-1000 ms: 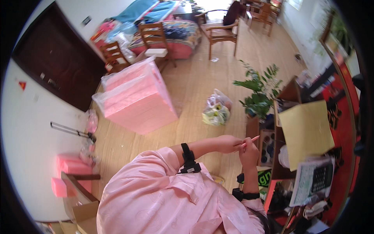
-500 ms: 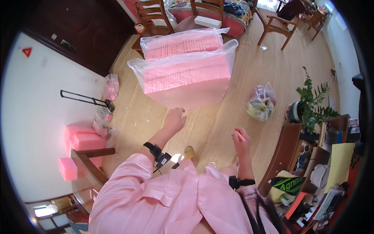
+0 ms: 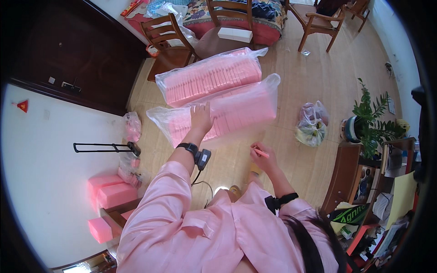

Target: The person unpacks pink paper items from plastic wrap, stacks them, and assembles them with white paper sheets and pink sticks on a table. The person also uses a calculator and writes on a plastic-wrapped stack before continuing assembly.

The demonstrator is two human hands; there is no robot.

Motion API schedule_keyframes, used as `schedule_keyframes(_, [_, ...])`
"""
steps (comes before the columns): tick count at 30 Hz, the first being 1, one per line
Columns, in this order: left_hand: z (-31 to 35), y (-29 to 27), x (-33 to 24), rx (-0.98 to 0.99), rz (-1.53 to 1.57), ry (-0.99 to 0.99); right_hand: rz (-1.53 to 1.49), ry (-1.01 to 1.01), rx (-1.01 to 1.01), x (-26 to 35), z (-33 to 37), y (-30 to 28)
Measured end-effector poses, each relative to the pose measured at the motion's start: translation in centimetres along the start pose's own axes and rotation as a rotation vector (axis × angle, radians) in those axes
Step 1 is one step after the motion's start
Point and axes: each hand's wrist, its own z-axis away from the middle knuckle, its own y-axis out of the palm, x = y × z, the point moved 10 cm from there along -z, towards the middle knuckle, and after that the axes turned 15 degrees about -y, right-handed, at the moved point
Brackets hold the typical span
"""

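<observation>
Two long bundles of pink sheets or pads stand side by side, each in clear plastic: a far bundle (image 3: pixel 214 75) and a near bundle (image 3: pixel 241 109). My left hand (image 3: pixel 201 119) lies on the near bundle's plastic toward its left end, fingers stretched out. What the pink pieces are made of is hard to tell. My right hand (image 3: pixel 265 159) is closed round a slim pink pen-like tool (image 3: pixel 261 153), held in the air just this side of the near bundle's right half. The tool's tip is too small to make out.
Wooden chairs (image 3: pixel 170 34) stand beyond the bundles. A knotted plastic bag (image 3: pixel 312 127) sits on the floor to the right, near a potted plant (image 3: pixel 364 123) and a cluttered shelf (image 3: pixel 346 177). Pink blocks (image 3: pixel 116 195) and a telescopic handle (image 3: pixel 102 148) are along the left wall.
My left hand has gone forward from the near bundle's front onto its plastic top, its fingers now spread. My right hand has moved left toward the bundle, still holding the pink tool.
</observation>
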Motion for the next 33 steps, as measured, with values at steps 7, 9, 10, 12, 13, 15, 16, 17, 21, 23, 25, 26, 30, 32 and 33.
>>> schedule_keyframes(7, [0.2, 0.7, -0.3, 0.211, 0.253, 0.319, -0.019, 0.019, 0.012, -0.6, -4.1, 3.3])
schedule_keyframes(9, [0.4, 1.8, 0.8, 0.414, 0.307, 0.133, -0.043, 0.010, -0.047, -0.6, -4.4, 4.6])
schedule_keyframes(10, [0.5, 0.7, 0.4, 0.348, 0.312, 0.175, -0.052, -0.031, -0.105, -0.3, -4.5, 5.2])
schedule_keyframes(12, [0.5, 0.6, -0.3, 0.413, 0.309, 0.229, -0.142, 0.020, -0.193, -0.9, -3.7, 7.0])
schedule_keyframes(13, [0.4, 0.9, -0.6, 0.449, 0.288, 0.255, -0.228, 0.100, -0.232, -1.8, -3.3, 8.6])
schedule_keyframes(15, [-0.1, 2.2, -1.0, 0.499, 0.109, 0.303, -0.427, 0.233, -0.355, -3.4, -2.6, 11.4])
schedule_keyframes(16, [-0.4, 1.9, -1.4, 0.432, 0.098, 0.349, -0.545, 0.289, -0.428, -3.9, -2.0, 13.1])
schedule_keyframes(17, [-0.4, 1.7, -1.6, 0.372, 0.092, 0.399, -0.663, 0.346, -0.498, -4.3, -1.5, 14.9])
schedule_keyframes(21, [-0.3, 1.6, -1.6, 0.251, -0.016, 0.461, -0.847, 0.379, -0.778, -4.6, -0.8, 20.2])
schedule_keyframes(23, [0.0, 1.0, -2.0, 0.189, -0.049, 0.531, -0.802, 0.335, -0.861, -4.4, -0.7, 21.6])
schedule_keyframes(25, [0.3, 0.7, -2.3, 0.158, -0.082, 0.579, -0.722, 0.322, -0.953, -4.3, -0.5, 22.5])
schedule_keyframes(26, [0.3, 0.6, -2.4, 0.152, -0.092, 0.593, -0.663, 0.308, -1.004, -4.4, -0.4, 22.5])
schedule_keyframes(30, [0.2, 0.7, -2.4, 0.115, -0.119, 0.620, -0.588, 0.211, -1.026, -4.2, -1.4, 23.0])
schedule_keyframes(32, [0.2, 0.8, -2.4, 0.122, -0.085, 0.625, -0.558, 0.207, -1.065, -4.3, -1.4, 22.9])
schedule_keyframes(33, [0.1, 0.7, -2.4, 0.116, -0.068, 0.630, -0.544, 0.204, -1.079, -4.3, -1.5, 22.9])
